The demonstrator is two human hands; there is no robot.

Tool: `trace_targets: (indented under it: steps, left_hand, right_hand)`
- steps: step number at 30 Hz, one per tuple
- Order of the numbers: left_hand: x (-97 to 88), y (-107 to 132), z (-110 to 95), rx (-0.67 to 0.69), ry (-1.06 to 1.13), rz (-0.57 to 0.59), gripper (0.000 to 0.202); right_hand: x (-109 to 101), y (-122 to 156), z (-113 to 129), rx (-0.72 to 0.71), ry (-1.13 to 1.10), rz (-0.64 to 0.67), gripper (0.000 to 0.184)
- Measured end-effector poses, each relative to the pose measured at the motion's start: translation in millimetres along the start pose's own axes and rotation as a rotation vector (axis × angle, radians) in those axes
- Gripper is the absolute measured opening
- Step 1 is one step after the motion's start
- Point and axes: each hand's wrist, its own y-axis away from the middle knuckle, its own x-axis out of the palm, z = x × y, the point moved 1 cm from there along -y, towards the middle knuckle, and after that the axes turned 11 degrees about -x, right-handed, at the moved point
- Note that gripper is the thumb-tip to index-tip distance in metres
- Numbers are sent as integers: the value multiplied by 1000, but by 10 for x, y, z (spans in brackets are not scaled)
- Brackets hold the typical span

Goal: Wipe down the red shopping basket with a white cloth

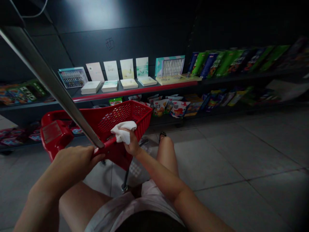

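A red plastic shopping basket on wheels (125,117) stands tilted on the floor in front of me. My left hand (74,162) is closed round its near rim, next to the grey metal pull handle (48,80) that rises to the upper left. My right hand (130,143) is closed on a crumpled white cloth (123,130) and presses it against the basket's right-hand rim. My bare knees show below the hands.
A dark shelf unit (135,91) with a red edge runs along the back, with white notebooks, paint sets and green packets on it. Snack bags lie on the lower shelf (173,108). Grey tiled floor (236,148) stretches to the right.
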Motion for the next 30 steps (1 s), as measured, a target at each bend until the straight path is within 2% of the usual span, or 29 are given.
trace_targets:
  steps: [2, 6, 8, 11, 14, 17, 20, 22, 24, 26, 30]
  left_hand:
    - [11, -80, 109, 29, 15, 12, 53]
    - [17, -213, 259, 36, 32, -39, 53]
    - [15, -257, 282, 42, 34, -74, 55]
    - [20, -295, 272, 47, 53, -111, 54]
    - [32, -306, 244, 49, 67, -111, 53]
    - [24, -290, 218, 54, 24, -97, 55]
    - [-14, -253, 189, 66, -18, -83, 56]
    - [-46, -224, 170, 66, -26, -77, 55]
    - [-73, -198, 156, 63, -19, -78, 54]
    - [-90, -182, 148, 61, -11, -87, 53]
    - [-96, -182, 153, 41, -5, -80, 55]
  right_hand:
    - [-138, 8, -270, 71, 52, -122, 42]
    - [-370, 47, -688, 368, 212, -486, 33]
    - [-360, 36, -787, 478, 235, -511, 32]
    - [-180, 13, -811, 584, 297, -462, 28]
    - [54, 39, -655, 592, 338, -418, 31]
    - [236, 110, -310, 513, 274, -313, 36]
    - [386, 192, 70, 353, 200, -196, 39]
    - [474, 257, 209, 252, 182, -128, 42]
    - [524, 341, 204, 167, 188, -48, 43]
    - [507, 443, 77, 94, 201, 78, 37]
    - [232, 618, -335, 25, 240, 398, 18]
